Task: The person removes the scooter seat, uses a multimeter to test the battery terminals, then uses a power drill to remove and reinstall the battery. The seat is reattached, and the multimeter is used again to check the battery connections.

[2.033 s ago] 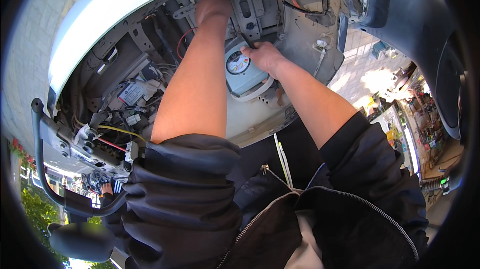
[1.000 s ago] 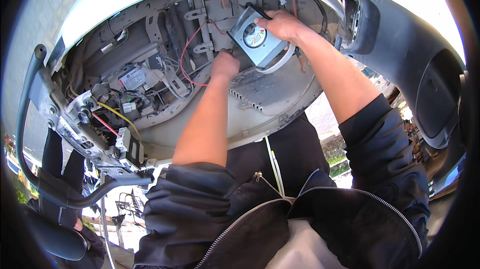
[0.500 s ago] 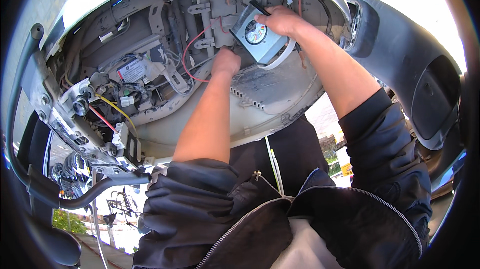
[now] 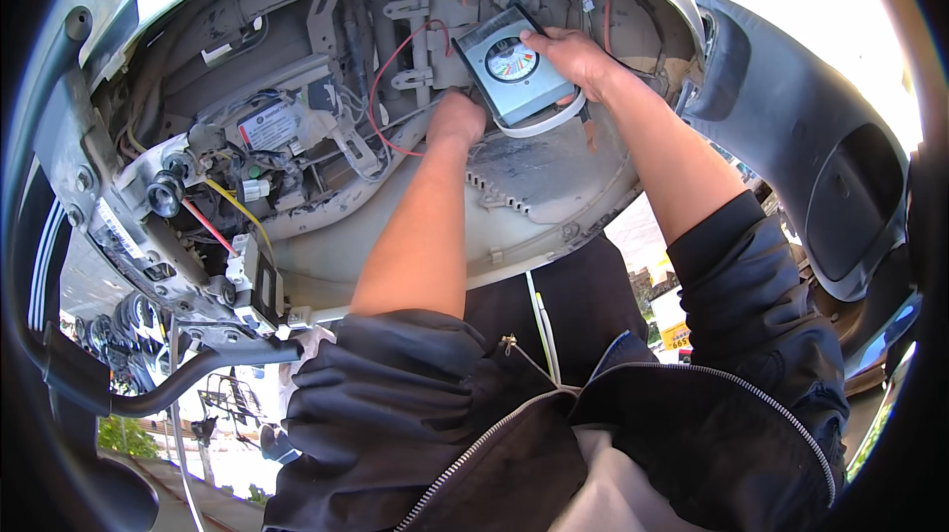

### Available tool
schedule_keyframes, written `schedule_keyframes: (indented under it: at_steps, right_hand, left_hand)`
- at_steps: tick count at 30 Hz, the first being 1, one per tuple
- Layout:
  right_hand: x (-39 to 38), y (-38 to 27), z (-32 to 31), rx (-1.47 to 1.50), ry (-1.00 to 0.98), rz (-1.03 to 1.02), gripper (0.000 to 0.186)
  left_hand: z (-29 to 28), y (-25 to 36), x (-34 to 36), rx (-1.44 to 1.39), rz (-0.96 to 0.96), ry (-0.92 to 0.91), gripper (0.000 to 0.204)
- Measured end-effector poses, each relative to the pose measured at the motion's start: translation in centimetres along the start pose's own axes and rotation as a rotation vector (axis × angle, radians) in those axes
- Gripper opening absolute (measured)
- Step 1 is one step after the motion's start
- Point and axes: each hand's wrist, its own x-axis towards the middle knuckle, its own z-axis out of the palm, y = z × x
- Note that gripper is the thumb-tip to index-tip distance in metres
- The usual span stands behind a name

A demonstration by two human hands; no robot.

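My right hand (image 4: 575,59) grips the right side of a box-shaped analog meter (image 4: 539,89), its thumb on top near the dial. The meter is light blue with black end edges and a round coloured gauge, and a white strap or cable loops along its lower edge. Beside the meter's left edge, my left hand (image 4: 458,118) is closed in a fist; whatever it may hold is hidden. A thin red wire (image 4: 374,102) arcs from the metal panel down to near my left wrist. Both hands are inside the opened body of a scooter-like vehicle, over its dusty frame.
A labelled control box (image 4: 269,127) and tangled wiring lie at left. Nearer are a yellow wire (image 4: 240,206) and a small module with a dark window (image 4: 263,290). A black handlebar-like tube (image 4: 203,369) curves at lower left. A dark plastic panel (image 4: 840,166) stands at right.
The meter has tilted flatter, its dial turning more toward me, still in my right hand. The whole view has shifted slightly. My left hand stays closed beside the meter.
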Motion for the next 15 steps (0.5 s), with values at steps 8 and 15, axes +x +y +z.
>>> schedule_keyframes:
  at_steps: [8, 15]
  right_hand:
    - [3.8, -2.0, -1.8, -0.482, 0.037, -0.062, 0.056]
    - [4.8, -6.5, -1.4, -1.117, 0.105, -0.295, 0.056]
  left_hand:
    - [0.5, 0.1, 0.5, 0.012, 0.03, 0.011, 0.042]
    - [1.1, -0.5, 0.8, -0.025, 0.06, 0.039, 0.034]
